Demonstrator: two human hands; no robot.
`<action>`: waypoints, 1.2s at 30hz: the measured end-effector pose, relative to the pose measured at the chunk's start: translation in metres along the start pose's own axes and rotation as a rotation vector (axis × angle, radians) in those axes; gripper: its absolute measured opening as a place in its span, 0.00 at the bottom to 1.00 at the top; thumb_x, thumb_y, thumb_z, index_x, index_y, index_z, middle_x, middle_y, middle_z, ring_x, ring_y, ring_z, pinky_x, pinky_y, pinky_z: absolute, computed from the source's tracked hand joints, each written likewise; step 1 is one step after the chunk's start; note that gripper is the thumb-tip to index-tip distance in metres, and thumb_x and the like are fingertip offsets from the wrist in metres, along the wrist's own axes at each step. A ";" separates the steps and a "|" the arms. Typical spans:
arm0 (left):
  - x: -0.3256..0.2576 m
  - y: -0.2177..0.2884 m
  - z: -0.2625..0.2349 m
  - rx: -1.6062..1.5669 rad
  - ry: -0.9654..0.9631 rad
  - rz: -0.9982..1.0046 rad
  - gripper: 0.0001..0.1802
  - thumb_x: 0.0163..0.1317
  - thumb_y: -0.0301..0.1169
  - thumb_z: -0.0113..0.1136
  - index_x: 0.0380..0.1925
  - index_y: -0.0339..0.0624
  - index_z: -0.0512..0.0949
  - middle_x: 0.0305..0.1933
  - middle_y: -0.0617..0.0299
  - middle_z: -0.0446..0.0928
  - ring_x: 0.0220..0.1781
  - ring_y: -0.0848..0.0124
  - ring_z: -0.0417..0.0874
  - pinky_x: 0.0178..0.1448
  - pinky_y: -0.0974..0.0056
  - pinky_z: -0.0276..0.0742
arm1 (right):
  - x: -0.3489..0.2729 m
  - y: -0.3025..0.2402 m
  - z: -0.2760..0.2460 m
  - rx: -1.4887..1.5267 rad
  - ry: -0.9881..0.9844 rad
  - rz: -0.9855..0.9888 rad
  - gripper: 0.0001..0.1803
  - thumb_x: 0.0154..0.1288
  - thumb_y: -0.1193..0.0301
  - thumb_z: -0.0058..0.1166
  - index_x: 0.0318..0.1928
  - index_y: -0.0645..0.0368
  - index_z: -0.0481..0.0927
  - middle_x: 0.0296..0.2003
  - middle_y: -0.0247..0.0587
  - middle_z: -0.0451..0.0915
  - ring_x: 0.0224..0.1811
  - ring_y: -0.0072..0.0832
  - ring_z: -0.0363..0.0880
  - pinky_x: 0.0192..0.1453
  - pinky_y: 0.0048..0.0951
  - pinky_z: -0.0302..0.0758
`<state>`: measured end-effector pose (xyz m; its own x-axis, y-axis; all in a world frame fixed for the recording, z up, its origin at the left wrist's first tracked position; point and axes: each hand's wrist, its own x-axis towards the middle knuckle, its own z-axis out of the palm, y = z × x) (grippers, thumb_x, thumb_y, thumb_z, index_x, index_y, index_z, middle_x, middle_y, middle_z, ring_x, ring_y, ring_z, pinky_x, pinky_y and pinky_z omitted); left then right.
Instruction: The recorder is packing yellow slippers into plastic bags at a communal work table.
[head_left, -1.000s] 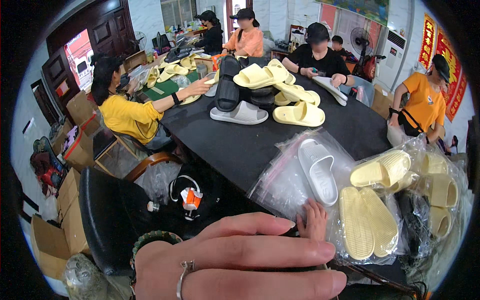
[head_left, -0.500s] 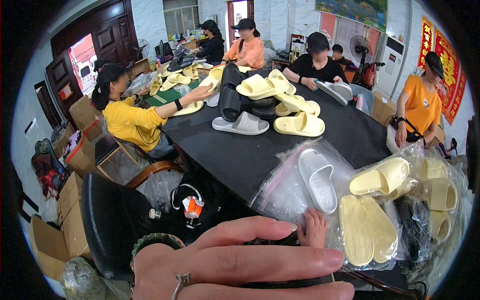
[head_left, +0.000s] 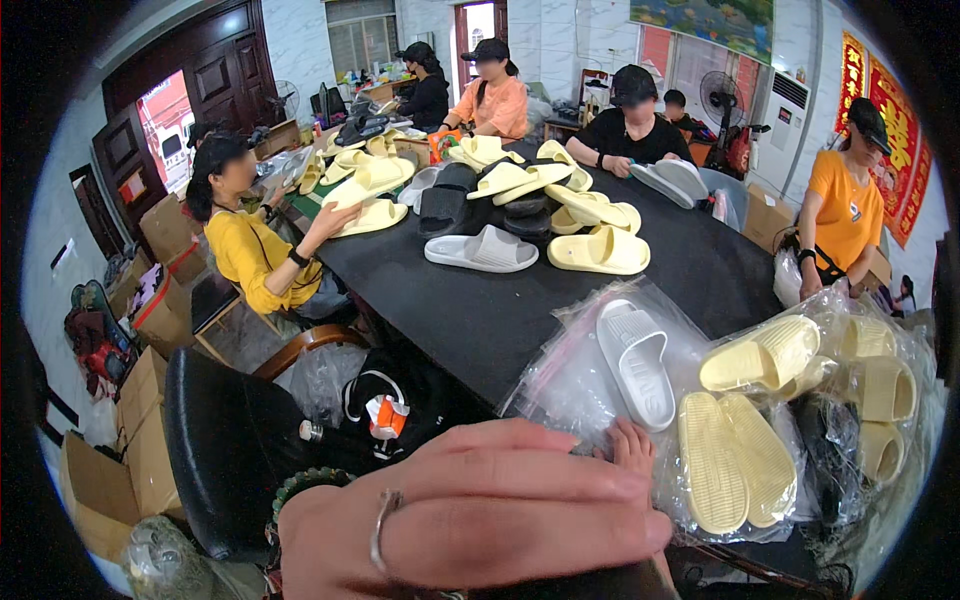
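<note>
Close to the camera, my left hand (head_left: 480, 510) stretches across the lower middle, back outward, a ring on one finger and a beaded bracelet at the wrist. Its fingers are extended side by side with nothing visible in them. Behind it, my right hand (head_left: 630, 445) lies at the table's near edge, fingers apart on a clear plastic bag (head_left: 560, 385); my left hand hides part of it. Just beyond those fingertips, a light grey slide sandal (head_left: 637, 360) lies on the bag. To its right are pale yellow slide sandals (head_left: 712, 465), soles up, in clear plastic.
More bagged yellow sandals (head_left: 885, 390) crowd the right corner. A loose pile of yellow, black and grey sandals (head_left: 600, 250) covers the black table's (head_left: 440, 320) far part. Several people sit or stand around it. A black chair (head_left: 215, 450) and cardboard boxes (head_left: 100, 490) stand left.
My left hand has turned and its fingers have drawn together. My right hand stays on the bag. On the pile, the upright black sandals now lie lower, and the person in yellow has drawn an arm back.
</note>
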<state>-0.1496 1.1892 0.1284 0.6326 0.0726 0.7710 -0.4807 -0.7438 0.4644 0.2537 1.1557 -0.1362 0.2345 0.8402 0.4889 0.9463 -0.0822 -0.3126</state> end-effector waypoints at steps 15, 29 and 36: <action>0.106 -0.051 0.012 -0.031 0.000 -0.283 0.12 0.76 0.37 0.49 0.52 0.45 0.70 0.55 0.33 0.79 0.55 0.39 0.83 0.66 0.34 0.67 | 0.010 -0.013 -0.006 -0.019 -0.027 -0.039 0.23 0.61 0.70 0.64 0.56 0.61 0.74 0.62 0.50 0.74 0.65 0.52 0.69 0.69 0.51 0.64; 0.106 -0.047 0.021 0.049 0.073 -0.198 0.08 0.72 0.38 0.58 0.46 0.52 0.73 0.49 0.38 0.83 0.49 0.40 0.86 0.66 0.37 0.70 | 0.005 -0.012 -0.004 -0.003 -0.014 -0.037 0.24 0.60 0.68 0.65 0.56 0.60 0.74 0.62 0.49 0.74 0.65 0.50 0.69 0.69 0.50 0.64; 0.110 -0.057 0.021 0.081 0.042 0.023 0.12 0.68 0.38 0.61 0.48 0.50 0.76 0.51 0.38 0.81 0.51 0.41 0.85 0.61 0.39 0.73 | 0.007 -0.007 0.001 -0.019 -0.038 -0.021 0.24 0.61 0.68 0.64 0.56 0.61 0.74 0.62 0.49 0.73 0.65 0.51 0.69 0.69 0.51 0.64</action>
<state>-0.0397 1.2258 0.1772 0.5953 0.0808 0.7994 -0.4435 -0.7966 0.4108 0.2482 1.1630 -0.1311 0.2064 0.8615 0.4639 0.9550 -0.0742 -0.2871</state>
